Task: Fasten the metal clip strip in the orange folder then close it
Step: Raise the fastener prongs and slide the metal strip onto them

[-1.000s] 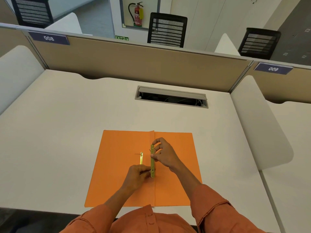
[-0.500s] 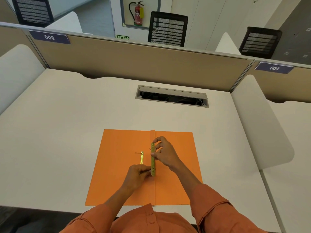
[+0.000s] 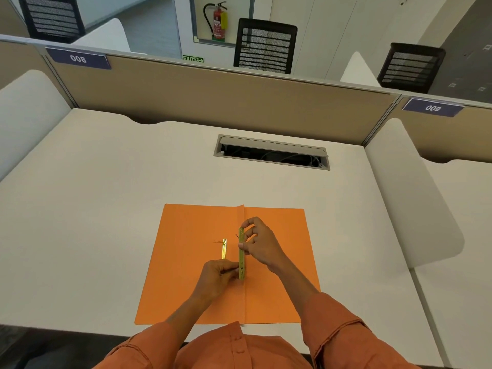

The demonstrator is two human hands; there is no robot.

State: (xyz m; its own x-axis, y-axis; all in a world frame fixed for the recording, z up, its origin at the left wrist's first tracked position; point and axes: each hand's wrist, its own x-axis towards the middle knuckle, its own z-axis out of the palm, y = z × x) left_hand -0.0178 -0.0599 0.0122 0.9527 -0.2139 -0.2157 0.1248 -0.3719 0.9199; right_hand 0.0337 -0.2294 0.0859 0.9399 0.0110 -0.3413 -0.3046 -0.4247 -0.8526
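Note:
The orange folder (image 3: 191, 275) lies open and flat on the white desk near its front edge. A brass metal clip strip (image 3: 241, 253) stands lengthwise along the folder's centre fold. My right hand (image 3: 262, 245) pinches the strip's upper half between thumb and fingers. My left hand (image 3: 219, 275) pinches at its lower end, fingertips closed on a thin prong there. A second, narrower brass strip (image 3: 224, 249) lies loose on the left flap, partly hidden by my left hand.
An open cable hatch (image 3: 271, 153) is set into the desk (image 3: 106, 195) behind the folder. Beige partition panels (image 3: 213, 94) wall the back, white dividers (image 3: 415, 198) the sides. Black mesh chairs (image 3: 266, 45) stand beyond.
Both hands stay on the clip strip at the fold; the right fingers have shifted slightly along its upper part. The folder has not moved.

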